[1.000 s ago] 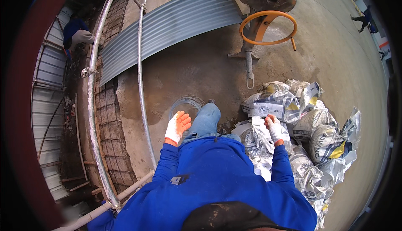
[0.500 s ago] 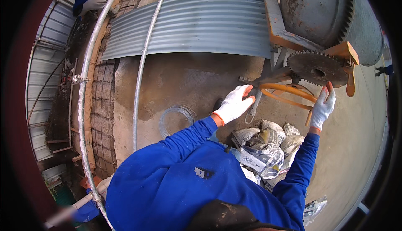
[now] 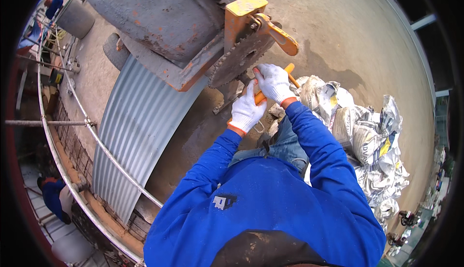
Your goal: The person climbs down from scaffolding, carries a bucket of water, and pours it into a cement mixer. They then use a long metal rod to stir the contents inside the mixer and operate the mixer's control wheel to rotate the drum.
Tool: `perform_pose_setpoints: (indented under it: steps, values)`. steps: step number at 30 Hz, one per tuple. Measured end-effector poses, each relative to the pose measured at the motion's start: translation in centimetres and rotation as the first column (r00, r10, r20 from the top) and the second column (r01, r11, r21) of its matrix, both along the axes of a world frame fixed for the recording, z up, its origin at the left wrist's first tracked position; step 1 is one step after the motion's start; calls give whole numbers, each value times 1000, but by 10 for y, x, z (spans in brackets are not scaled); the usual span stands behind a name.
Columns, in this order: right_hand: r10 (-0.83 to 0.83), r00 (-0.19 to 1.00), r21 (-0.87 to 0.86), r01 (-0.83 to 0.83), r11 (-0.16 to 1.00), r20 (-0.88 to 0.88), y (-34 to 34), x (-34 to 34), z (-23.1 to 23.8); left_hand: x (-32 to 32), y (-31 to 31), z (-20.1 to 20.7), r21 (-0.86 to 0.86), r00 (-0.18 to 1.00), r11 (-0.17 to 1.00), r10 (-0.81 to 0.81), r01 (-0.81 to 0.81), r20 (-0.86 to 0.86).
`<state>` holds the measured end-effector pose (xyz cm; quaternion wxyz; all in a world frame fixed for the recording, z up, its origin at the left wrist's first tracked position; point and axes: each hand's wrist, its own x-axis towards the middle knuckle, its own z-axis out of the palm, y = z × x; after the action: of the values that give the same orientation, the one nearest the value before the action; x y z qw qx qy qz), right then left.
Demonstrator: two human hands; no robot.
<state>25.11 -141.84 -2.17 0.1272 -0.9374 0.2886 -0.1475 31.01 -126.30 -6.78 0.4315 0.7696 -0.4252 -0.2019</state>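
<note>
My left hand [image 3: 248,111], in a white glove with an orange cuff, is closed around the orange hand wheel [image 3: 261,97] of a concrete mixer. Right beside it and slightly farther away, my right hand [image 3: 274,83], gloved alike, curls over the same wheel. Both hands hide much of the wheel; part of its rim sticks out past my right hand. Just beyond my fingers stands a dark toothed disc [image 3: 241,61] below a yellow-orange bracket [image 3: 246,7] with an orange lever [image 3: 284,38]. The mixer's grey, rust-spotted drum [image 3: 154,22] fills the area behind.
Crumpled white sacks [image 3: 357,129] are heaped to my right. A corrugated metal sheet [image 3: 145,117] lies on the left, beside bent pipe rails [image 3: 113,158]. One person [image 3: 57,197] crouches beyond the rails; others are at the far left near a grey barrel [image 3: 76,18].
My view has swung right, toward the mixer. My hands, earlier apart and open near the wheel, have come together and closed on it.
</note>
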Motion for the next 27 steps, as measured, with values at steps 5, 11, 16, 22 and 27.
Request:
perform_pose_setpoints:
  steps: [5, 11, 16, 22, 27]
  values:
    - [-31, 1000, 36, 31, 999, -4, 10, -2, 10, -8, 0, -1, -15, 997, 997, 71, -71, 34]
    - [287, 897, 131, -347, 929, 336, 4, -32, 9, -10, 1, -25, 49, 981, 989, 134, -142, 141]
    - [299, 931, 87, -322, 943, 211, -124, -91, -8, -19, -17, -16, 7, 955, 971, 235, -240, 183]
    - [633, 748, 588, -608, 534, 199, -239, -82, -54, -40, -43, 8, 169, 841, 848, 435, -503, 322]
    - [728, 516, 674, -732, 100, 452, -277, -55, -88, -54, -52, 23, 401, 730, 616, 495, -678, 472]
